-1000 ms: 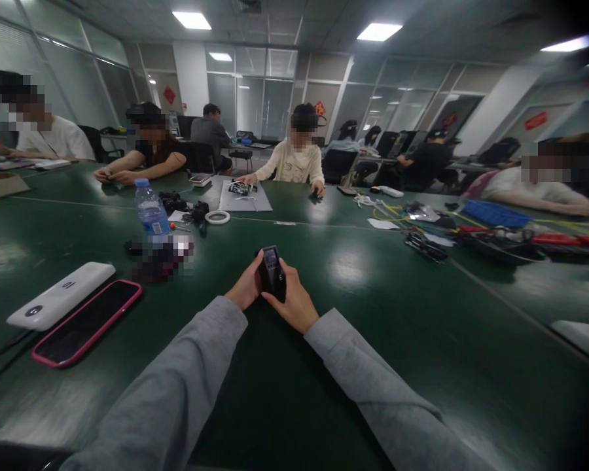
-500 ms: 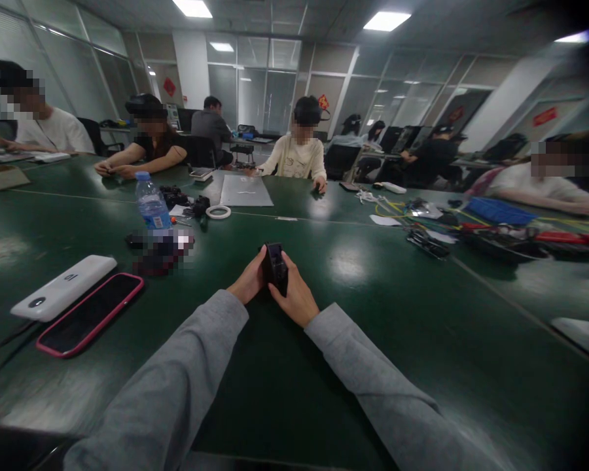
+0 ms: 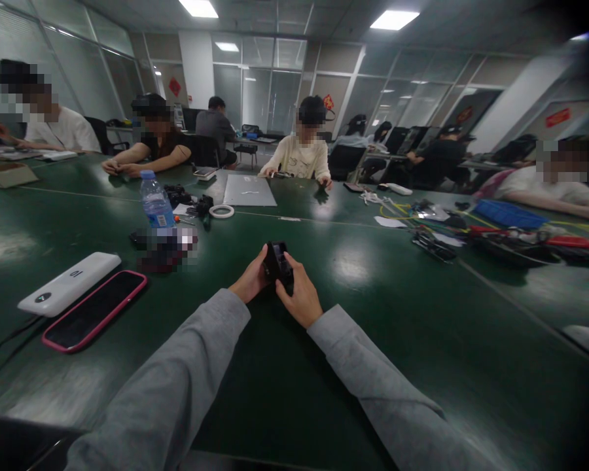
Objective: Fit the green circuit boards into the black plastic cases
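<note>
Left hand (image 3: 249,282) & right hand (image 3: 302,297) both grip small black device (image 3: 277,263), fingers curled round it, just above green table (image 3: 422,314). No readable label; device front blurry. White power bank (image 3: 69,283) mark illegible. Bottle (image 3: 154,203) label unreadable.

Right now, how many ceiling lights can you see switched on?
3: one at top left, one at top right, one smaller farther back on the left. More may be hidden beyond the frame.
</note>
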{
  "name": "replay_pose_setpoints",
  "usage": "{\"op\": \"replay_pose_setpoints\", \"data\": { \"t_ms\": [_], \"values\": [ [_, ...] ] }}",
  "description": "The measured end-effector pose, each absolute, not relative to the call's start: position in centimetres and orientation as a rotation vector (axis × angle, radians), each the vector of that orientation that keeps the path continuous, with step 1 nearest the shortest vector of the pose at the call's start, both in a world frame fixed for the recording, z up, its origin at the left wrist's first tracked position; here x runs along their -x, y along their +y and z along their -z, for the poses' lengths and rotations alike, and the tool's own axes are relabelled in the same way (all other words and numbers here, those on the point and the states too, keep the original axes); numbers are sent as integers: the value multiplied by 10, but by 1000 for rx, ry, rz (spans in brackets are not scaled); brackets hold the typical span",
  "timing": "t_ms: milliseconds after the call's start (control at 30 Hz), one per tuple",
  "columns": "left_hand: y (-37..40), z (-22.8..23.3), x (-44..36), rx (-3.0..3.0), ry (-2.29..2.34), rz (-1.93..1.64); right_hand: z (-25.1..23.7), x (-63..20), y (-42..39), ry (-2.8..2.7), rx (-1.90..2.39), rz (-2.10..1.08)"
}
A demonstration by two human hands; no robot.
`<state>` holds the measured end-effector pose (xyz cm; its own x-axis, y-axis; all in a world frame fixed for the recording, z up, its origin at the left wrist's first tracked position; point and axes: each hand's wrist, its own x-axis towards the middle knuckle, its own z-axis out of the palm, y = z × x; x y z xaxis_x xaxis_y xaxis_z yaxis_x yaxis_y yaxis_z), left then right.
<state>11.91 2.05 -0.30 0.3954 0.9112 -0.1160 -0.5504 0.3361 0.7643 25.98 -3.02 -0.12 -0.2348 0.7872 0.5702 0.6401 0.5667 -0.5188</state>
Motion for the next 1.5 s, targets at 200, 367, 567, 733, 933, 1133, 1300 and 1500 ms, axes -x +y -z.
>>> {"op": "replay_pose_setpoints", "data": {
  "t_ms": [200, 367, 567, 733, 933, 1133, 1300, 1500],
  "values": [
    [24, 5, -118, -656, 616, -1039, -3, -260, -33, -1874, 1109, -155],
    [23, 2, -116, -663, 544, -1017, 0, -263, -27, -1753, 1097, -194],
    [21, -1, -113, -645, 573, -990, 18, -271, -9, -1641, 1202, -459],
    [19, -2, -112, -648, 589, -972, 27, -274, -1, -1572, 1317, -495],
    [21, 0, -112, -650, 624, -967, 18, -276, -5, -1572, 1281, -289],
    [18, -3, -112, -671, 619, -951, 10, -280, -8, -1700, 1294, -137],
    [15, -6, -111, -669, 595, -964, 20, -285, 2, -1653, 1385, -161],
    [13, -7, -109, -653, 569, -974, 21, -290, 6, -1644, 1383, -258]
  ]
}}
